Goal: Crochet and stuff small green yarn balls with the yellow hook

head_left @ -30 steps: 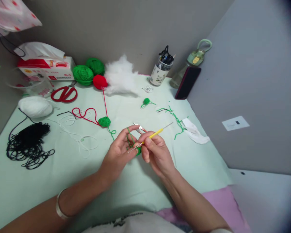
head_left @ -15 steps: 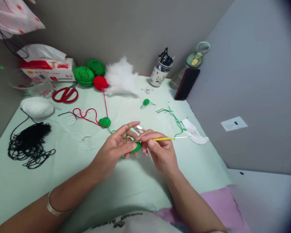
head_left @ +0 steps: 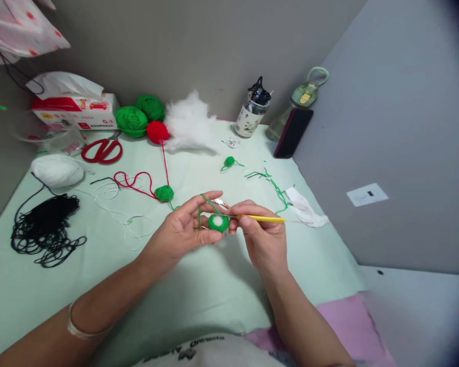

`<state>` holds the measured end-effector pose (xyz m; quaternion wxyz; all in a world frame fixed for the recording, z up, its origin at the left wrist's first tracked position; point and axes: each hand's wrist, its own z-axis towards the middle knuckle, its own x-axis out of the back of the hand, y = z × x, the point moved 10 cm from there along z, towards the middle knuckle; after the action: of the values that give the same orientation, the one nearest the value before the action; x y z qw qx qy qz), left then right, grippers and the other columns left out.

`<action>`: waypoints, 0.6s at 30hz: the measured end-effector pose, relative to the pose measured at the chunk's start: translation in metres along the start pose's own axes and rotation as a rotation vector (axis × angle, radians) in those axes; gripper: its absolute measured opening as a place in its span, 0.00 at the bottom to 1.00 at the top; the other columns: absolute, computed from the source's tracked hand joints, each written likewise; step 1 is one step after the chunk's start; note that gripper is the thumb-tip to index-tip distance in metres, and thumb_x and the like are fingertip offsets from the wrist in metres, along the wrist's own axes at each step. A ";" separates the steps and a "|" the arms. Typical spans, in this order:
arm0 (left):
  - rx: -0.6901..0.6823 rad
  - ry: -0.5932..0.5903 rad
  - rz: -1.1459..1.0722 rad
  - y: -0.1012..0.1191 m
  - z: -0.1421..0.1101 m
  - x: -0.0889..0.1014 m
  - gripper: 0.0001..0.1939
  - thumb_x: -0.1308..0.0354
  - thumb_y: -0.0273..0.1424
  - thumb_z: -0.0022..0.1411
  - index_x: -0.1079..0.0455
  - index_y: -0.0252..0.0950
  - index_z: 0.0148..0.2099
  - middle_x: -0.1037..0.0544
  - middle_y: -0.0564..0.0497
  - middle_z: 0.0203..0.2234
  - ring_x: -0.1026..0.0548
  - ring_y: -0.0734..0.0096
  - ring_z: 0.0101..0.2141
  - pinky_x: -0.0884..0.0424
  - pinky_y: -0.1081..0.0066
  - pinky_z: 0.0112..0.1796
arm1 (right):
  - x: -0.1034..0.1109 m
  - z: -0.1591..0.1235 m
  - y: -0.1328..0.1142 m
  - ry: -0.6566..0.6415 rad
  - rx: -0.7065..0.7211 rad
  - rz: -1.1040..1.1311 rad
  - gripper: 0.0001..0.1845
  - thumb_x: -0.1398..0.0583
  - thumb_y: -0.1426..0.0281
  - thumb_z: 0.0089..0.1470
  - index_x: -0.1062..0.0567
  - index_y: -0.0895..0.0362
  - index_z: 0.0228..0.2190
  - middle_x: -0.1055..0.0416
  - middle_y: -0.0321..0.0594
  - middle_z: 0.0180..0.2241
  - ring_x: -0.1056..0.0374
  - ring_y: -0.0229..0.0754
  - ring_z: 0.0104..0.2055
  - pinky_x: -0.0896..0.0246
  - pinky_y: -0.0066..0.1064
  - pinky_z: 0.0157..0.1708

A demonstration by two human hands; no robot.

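Between the thumb and fingers of my left hand (head_left: pixel 183 221) is a small round green crochet piece (head_left: pixel 225 224), its opening turned up and white stuffing showing inside. Green yarn runs over the raised left index finger down to the piece. My right hand (head_left: pixel 262 232) grips a crochet hook (head_left: pixel 268 219) by its yellow handle, the thin metal tip reaching the edge of the piece. Just beyond the fingers lies a partly hidden tool with metal blades and an orange-red part (head_left: pixel 221 203). A small green yarn ball (head_left: pixel 164 193) sits left of the hands.
Behind are green yarn balls (head_left: pixel 131 122), a red yarn ball (head_left: pixel 157 132), white fiberfill (head_left: pixel 192 122), red-handled scissors (head_left: pixel 102 150) and a tissue pack (head_left: pixel 76 112). Black yarn (head_left: pixel 48 227) and white yarn (head_left: pixel 57 170) lie left. A pen jar (head_left: pixel 248 118), phone (head_left: pixel 294 133) and bottle (head_left: pixel 304 95) stand right.
The crochet piece has tilted so its white-stuffed opening now shows. My right hand and the hook have shifted slightly right, the hook tip now at the piece's right edge.
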<state>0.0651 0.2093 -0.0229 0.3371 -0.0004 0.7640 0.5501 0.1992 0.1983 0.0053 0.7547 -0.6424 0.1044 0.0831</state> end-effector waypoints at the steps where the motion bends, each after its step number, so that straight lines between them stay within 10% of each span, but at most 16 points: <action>1: 0.007 0.002 0.002 0.000 0.000 0.000 0.31 0.27 0.27 0.57 0.28 0.46 0.61 0.21 0.52 0.43 0.21 0.70 0.38 0.25 0.70 0.39 | 0.000 0.000 0.000 -0.001 -0.005 0.001 0.06 0.31 0.63 0.58 0.14 0.48 0.37 0.21 0.38 0.35 0.28 0.37 0.28 0.28 0.33 0.31; 18: 0.059 -0.010 0.058 0.011 -0.004 -0.003 0.50 0.29 0.30 0.59 0.52 0.40 0.76 0.24 0.57 0.32 0.20 0.73 0.24 0.26 0.74 0.27 | -0.009 -0.002 -0.018 -0.135 0.120 -0.253 0.09 0.33 0.66 0.61 0.14 0.44 0.42 0.21 0.41 0.40 0.27 0.44 0.41 0.29 0.39 0.42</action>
<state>0.0610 0.2097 -0.0115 0.3249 0.0342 0.7779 0.5369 0.1954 0.1940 0.0240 0.8016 -0.5969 -0.0236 0.0242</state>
